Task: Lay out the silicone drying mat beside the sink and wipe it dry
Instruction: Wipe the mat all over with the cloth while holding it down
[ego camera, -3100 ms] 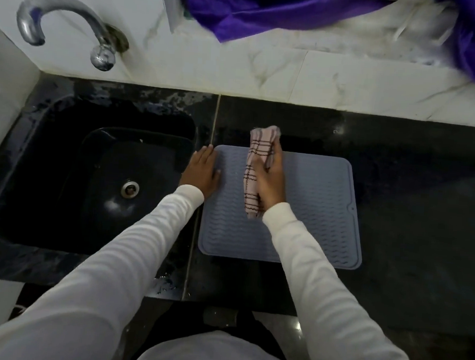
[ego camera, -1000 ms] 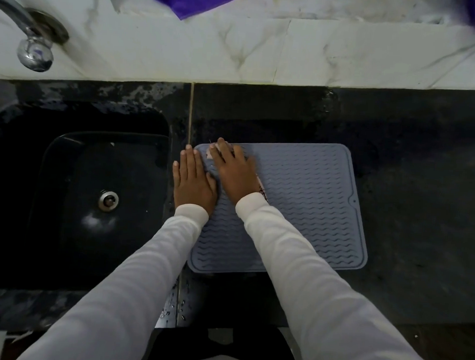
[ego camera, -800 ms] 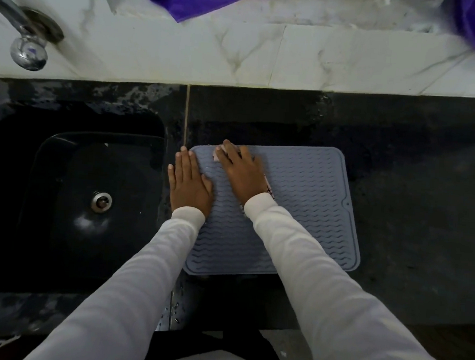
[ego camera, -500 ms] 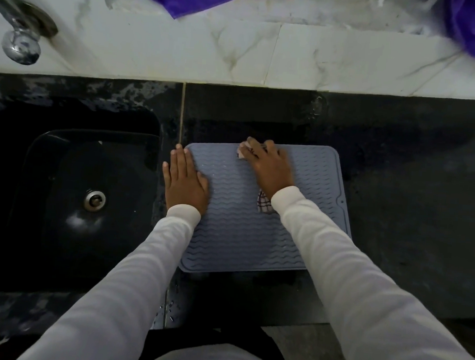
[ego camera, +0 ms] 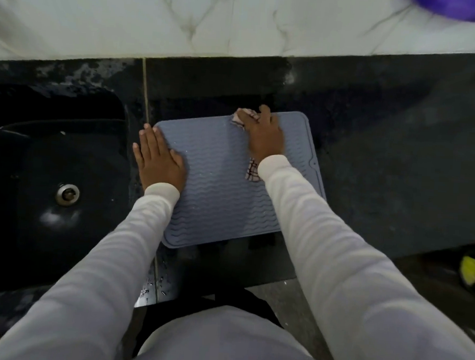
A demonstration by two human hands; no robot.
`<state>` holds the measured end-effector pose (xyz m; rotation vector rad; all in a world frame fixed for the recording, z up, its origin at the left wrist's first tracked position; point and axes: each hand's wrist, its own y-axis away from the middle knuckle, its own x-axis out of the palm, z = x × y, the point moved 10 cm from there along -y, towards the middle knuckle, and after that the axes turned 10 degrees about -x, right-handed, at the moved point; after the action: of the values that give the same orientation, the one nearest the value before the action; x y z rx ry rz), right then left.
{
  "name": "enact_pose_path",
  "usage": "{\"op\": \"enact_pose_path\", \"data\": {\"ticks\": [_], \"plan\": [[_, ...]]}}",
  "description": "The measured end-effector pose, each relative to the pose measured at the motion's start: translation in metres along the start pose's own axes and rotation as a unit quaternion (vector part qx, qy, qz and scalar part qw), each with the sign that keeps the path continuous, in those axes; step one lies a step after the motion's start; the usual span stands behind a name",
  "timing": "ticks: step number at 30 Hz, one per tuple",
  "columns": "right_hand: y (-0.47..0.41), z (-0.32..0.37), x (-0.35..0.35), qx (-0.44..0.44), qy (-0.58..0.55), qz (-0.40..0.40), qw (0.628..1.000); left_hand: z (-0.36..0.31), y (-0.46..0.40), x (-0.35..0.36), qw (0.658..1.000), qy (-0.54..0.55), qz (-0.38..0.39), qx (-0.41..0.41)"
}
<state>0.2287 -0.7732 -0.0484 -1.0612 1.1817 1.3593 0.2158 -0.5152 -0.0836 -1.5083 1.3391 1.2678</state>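
Black polished stone makes up the countertop [ego camera: 398, 162], with a white marble-veined backsplash [ego camera: 240, 21] behind it and a dark sunken sink basin [ego camera: 50, 168] with a round metal drain [ego camera: 67, 194] at the person's left. Just right of the basin lies the grey-blue rectangular silicone drying mat [ego camera: 218, 195] with wavy ridges, flat on the stone, its long axis running away from the body toward the wall. The mat is laid out; the wiping looks under way.

The left hand [ego camera: 159, 158] lies flat with straight fingers on the mat's left edge, beside the sink, apparently pinning it. The right hand [ego camera: 264, 134] presses down on a pink checked cloth [ego camera: 252, 171] near the mat's far right corner; its fingers seem bent over the cloth's far end, though how firmly they grip is hard to tell. Cloth shows beyond the fingertips and beside the wrist.

The unwiped stretch probably lies toward the body and to the right, nearer the right hand, so a pull along the long axis would suit. Small droplets glint near the mat's left middle.
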Motion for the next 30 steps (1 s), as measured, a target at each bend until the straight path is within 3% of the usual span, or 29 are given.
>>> {"op": "enact_pose_path", "data": {"ticks": [6, 10, 16, 22, 30], "plan": [[0.002, 0.019, -0.01, -0.016, -0.045, -0.054, 0.997, 0.003, -0.001, 0.001, 1.0, -0.005, 0.002, -0.008], [-0.007, 0.072, -0.03, -0.061, -0.126, -0.117, 0.983, 0.002, -0.001, 0.001, 1.0, -0.001, 0.003, -0.008], [-0.004, 0.159, 0.028, -0.173, -0.075, 0.007, 0.982, 0.002, -0.004, 0.0, 1.0, 0.003, 0.002, -0.007], [-0.004, 0.132, 0.019, -0.248, 0.012, 0.04, 0.968, 0.002, -0.003, -0.001, 1.0, 0.019, 0.003, -0.004], [0.002, 0.058, -0.003, -0.241, 0.064, 0.038, 0.968, 0.003, -0.003, 0.001, 1.0, 0.017, 0.004, -0.009]]}}
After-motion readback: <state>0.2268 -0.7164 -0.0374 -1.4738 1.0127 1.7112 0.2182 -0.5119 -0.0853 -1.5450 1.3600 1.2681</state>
